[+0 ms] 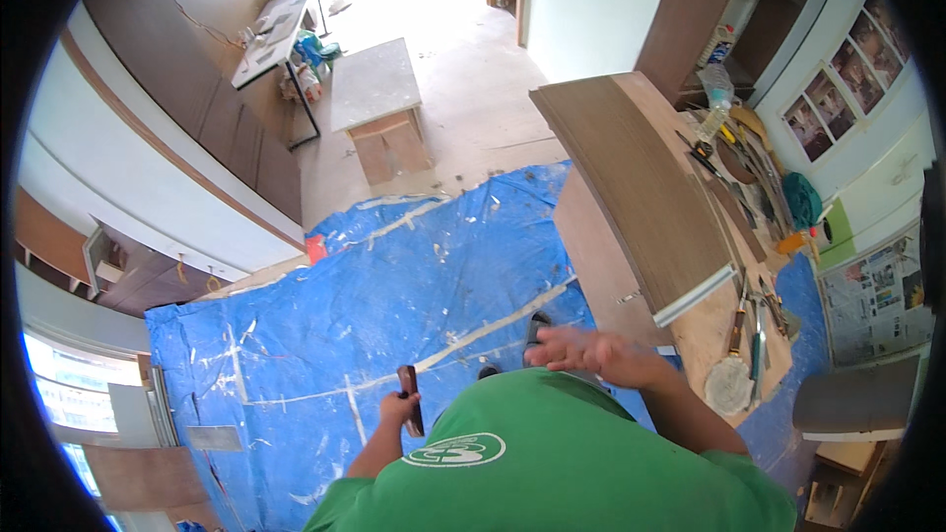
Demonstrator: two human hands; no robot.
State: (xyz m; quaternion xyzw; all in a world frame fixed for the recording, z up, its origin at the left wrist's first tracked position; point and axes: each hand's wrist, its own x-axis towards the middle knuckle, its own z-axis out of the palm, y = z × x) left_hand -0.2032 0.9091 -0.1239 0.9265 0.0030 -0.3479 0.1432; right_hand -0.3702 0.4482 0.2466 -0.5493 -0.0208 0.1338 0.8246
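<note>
My left hand [396, 408] is closed around a narrow, dark reddish-brown block-like tool [411, 402], held over the blue sheet; its exact kind is unclear. My right hand [601, 355] holds nothing, its fingers stretched out in front of the green shirt. A long brown wood-grain panel [641, 177] lies on the workbench [583, 266] ahead and right of that hand, apart from it. Along the panel's near end runs a pale strip [694, 297].
Blue plastic sheeting [325, 335] with tape seams covers the floor. Hand tools [757, 350] and a round whitish disc [729, 386] lie at the bench's near end. A clear bottle [711, 123] stands at its far side. A low table [374, 84] stands ahead.
</note>
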